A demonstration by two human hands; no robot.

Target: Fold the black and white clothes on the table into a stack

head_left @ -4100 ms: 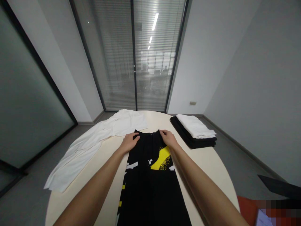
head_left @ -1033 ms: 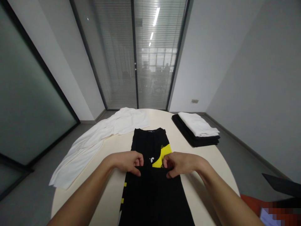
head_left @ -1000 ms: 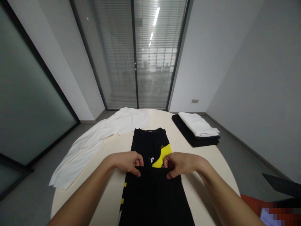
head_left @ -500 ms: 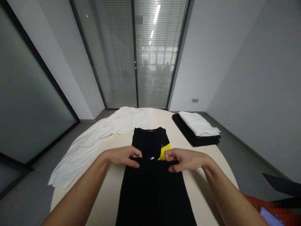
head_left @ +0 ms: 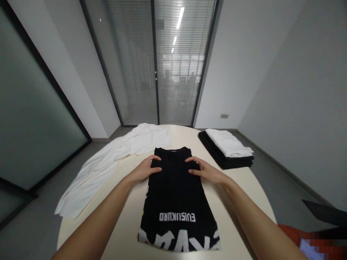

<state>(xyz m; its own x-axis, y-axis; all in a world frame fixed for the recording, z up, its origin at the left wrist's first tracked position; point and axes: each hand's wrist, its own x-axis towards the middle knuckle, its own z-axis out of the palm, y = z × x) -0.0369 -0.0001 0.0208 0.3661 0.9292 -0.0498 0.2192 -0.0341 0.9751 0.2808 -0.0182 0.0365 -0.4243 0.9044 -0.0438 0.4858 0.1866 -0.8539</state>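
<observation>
A black shirt (head_left: 176, 195) with white lettering lies folded in half on the round cream table (head_left: 121, 224) in front of me. Its near half is laid over the far half, and the turned-over edge lies close to the collar. My left hand (head_left: 145, 169) pinches the far left corner of that top layer, fingers curled over the cloth. My right hand (head_left: 203, 169) holds the far right corner in the same way. Both forearms reach forward along the shirt's two sides.
A long white garment (head_left: 108, 162) sprawls over the table's left and far side, hanging past the edge. A folded white piece on folded black pieces (head_left: 227, 146) is stacked at the far right. A dark object (head_left: 322, 213) and something red (head_left: 288, 233) sit low right.
Both hands carried the shirt's near hem away from me and laid it by the collar. The yellow print is now covered and white lettering shows at the near fold.
</observation>
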